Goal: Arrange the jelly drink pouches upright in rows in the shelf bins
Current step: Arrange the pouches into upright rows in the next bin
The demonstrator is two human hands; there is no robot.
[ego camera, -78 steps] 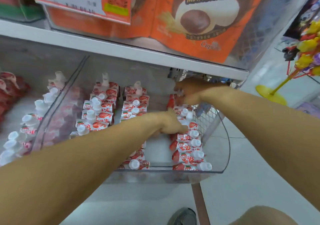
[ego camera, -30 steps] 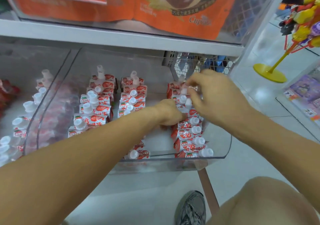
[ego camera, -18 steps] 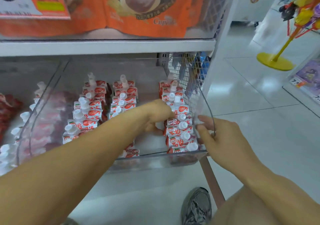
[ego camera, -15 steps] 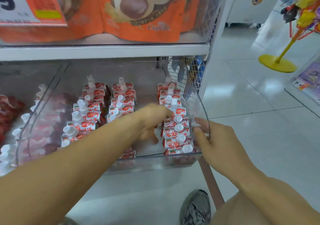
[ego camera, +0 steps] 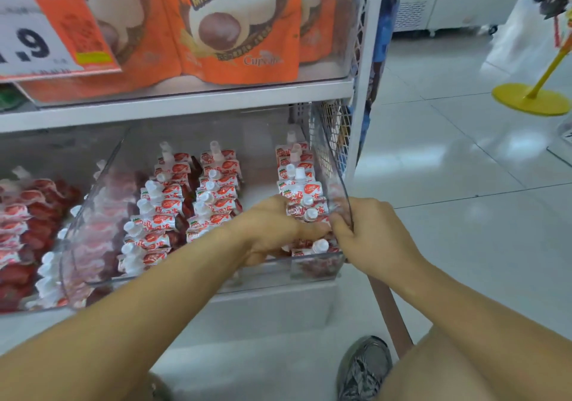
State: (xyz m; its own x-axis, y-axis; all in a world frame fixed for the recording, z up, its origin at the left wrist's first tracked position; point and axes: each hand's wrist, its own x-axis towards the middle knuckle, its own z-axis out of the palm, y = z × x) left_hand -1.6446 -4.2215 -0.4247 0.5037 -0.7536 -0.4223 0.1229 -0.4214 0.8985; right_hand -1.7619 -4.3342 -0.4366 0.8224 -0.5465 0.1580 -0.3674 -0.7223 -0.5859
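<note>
The right hand (ego camera: 371,239) curls its grip over the clear plastic shelf bin (ego camera: 346,202) wall, steadying it, while the left hand (ego camera: 272,227) clasps red-and-white capped jelly pouches (ego camera: 305,205), likely keeping that row upright.

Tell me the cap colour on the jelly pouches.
White caps on the pouches, clearest in the head view.

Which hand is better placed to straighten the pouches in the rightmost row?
Left. The left hand is inside the bin, against the right row of pouches. The right hand grips the bin's side wall.
</note>
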